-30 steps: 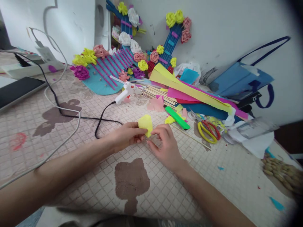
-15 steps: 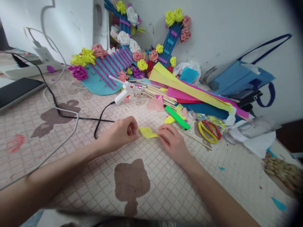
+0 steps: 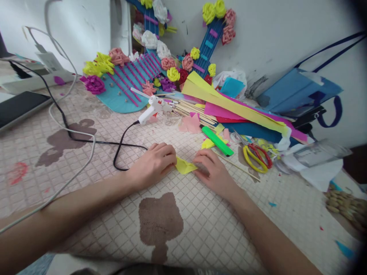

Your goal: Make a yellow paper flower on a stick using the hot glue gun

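Observation:
A small piece of yellow crepe paper [image 3: 184, 166] is stretched between my two hands, just above the quilted table cover. My left hand [image 3: 153, 163] is closed on its left end, the back of the hand facing up. The fingers of my right hand [image 3: 211, 170] pinch the twisted right end. Beyond my hands lie a white glue gun [image 3: 149, 110] with a black cord and a green cutter [image 3: 217, 140]. A thin bamboo stick [image 3: 237, 167] rests beside my right hand.
Blue guitar-shaped pieces [image 3: 122, 95] with paper flowers stand at the back. Crepe paper sheets [image 3: 235, 103] and bamboo sticks [image 3: 195, 112] are heaped before the wall. Scissors [image 3: 255, 158], a clear jar [image 3: 322, 152] and a blue bag [image 3: 301, 91] are on the right; a white cable [image 3: 71, 177] crosses my left forearm.
My left hand has moved right and turned palm down, now gripping the left end of the yellow paper, which was free before. My right hand has shifted slightly right, keeping its pinch.

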### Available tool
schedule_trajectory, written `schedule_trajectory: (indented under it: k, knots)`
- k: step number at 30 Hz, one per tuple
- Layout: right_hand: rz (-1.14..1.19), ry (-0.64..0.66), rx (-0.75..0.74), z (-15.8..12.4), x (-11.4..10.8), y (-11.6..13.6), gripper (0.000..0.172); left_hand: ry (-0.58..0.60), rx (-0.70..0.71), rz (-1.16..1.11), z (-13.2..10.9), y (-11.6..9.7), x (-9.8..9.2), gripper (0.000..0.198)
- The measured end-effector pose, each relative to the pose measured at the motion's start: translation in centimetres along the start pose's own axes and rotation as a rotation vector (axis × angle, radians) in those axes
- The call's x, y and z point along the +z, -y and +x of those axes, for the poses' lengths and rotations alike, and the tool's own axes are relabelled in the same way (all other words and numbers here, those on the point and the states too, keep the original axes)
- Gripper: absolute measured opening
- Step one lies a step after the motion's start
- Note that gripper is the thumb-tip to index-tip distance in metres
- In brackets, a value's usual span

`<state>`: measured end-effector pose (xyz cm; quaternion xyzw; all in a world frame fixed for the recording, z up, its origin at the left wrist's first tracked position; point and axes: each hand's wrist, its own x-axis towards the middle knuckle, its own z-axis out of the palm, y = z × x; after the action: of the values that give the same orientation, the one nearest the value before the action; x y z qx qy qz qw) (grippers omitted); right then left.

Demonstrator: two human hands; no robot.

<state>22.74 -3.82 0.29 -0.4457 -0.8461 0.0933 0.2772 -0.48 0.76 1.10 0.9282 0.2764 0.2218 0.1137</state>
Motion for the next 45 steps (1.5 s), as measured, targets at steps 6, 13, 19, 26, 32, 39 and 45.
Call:
schedule_trajectory:
  k: [6,13,19,26,32,39,45]
  knots:
    - [-0.155,0.058,-0.085,-0.6,0.2,1.3,0.013,-0.013,0.01,0.085,-0.5,-1.1,0.1,0.019]
    - [0.052,0.127,0.025,-0.7,0.3,1.4,0.011,-0.017,-0.075,-0.033,-0.9,-1.0,0.5,0.008]
    - [0.205,0.125,0.187,-0.6,0.2,1.7,0.014,-0.022,-0.153,-0.183,-0.6,-0.4,0.6,0.006]
    - [0.236,0.108,0.259,-0.7,0.3,2.4,0.013,-0.025,-0.186,-0.262,-0.4,-0.5,0.5,0.006]
    - [0.255,0.098,0.341,-0.6,0.4,2.7,0.012,0.023,-0.237,-0.249,-0.3,-0.5,0.3,0.005]
    - [0.284,0.09,0.376,-0.5,0.6,2.8,0.012,0.04,-0.259,-0.229,-0.1,-0.6,0.4,0.005]
    - [0.246,0.072,0.408,-0.6,0.7,3.0,0.011,0.058,-0.267,-0.218,-0.1,-0.7,0.3,0.006]
